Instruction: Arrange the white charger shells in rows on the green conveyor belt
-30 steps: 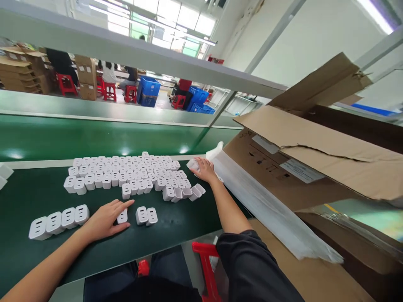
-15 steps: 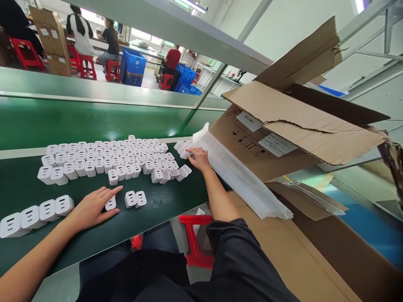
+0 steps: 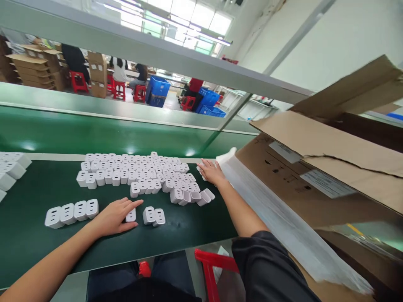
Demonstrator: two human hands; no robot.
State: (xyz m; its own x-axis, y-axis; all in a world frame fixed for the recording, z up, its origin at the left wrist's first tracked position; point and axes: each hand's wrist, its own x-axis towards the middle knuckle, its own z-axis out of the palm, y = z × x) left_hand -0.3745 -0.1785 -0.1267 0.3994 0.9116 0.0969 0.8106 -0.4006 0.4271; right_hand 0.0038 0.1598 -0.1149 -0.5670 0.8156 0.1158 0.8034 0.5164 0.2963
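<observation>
My left hand (image 3: 113, 217) lies on the dark green bench (image 3: 28, 235), thumb and forefinger pinched on a white plug adapter (image 3: 131, 215). A pair of adapters (image 3: 154, 216) stands just right of it, and a row of adapters (image 3: 72, 211) just left. Behind them is a big packed block of several adapters (image 3: 141, 173). My right hand (image 3: 212, 171) rests at the block's right end, fingers stretched flat over the outermost adapters, beside a folded clear plastic sheet (image 3: 267, 209).
A large open cardboard box (image 3: 315, 176) lies on its side at the right, flaps spread. More adapters (image 3: 11, 167) sit at the left edge. A red stool (image 3: 208, 268) shows below the bench. Beyond a green conveyor (image 3: 94, 134), people sit among blue crates.
The view swung about while both hands kept their places. My right hand went from gripping an adapter to lying flat at the block's end. My left hand stayed on its adapter.
</observation>
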